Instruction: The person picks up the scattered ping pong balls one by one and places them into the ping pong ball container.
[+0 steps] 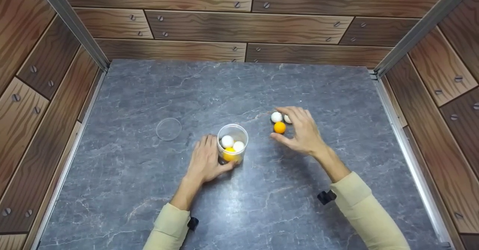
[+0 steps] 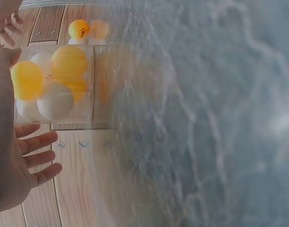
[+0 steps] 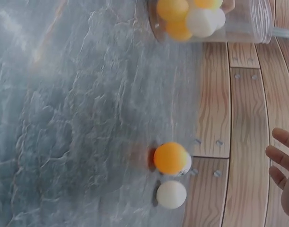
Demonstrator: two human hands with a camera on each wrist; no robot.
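A clear plastic jar (image 1: 242,152) stands mouth up, holding several white and orange table tennis balls. My left hand (image 1: 205,158) rests at the jar's left side, thumb across its near side; in the left wrist view its fingers (image 2: 40,158) look straight and spread. To the right lie an orange ball (image 1: 279,127), a white ball (image 1: 276,117) and another white ball (image 1: 287,118) partly covered by my right hand (image 1: 301,130). That hand's thumb and fingers are spread around the balls, with a gap visible. In the right wrist view the orange ball (image 3: 170,158) hides part of a white one.
A round clear lid (image 1: 168,129) lies flat on the grey marbled table (image 1: 131,175), left of the jar. Wood-patterned panels (image 1: 247,27) border the back and sides, with metal rails (image 1: 411,167) at the edges.
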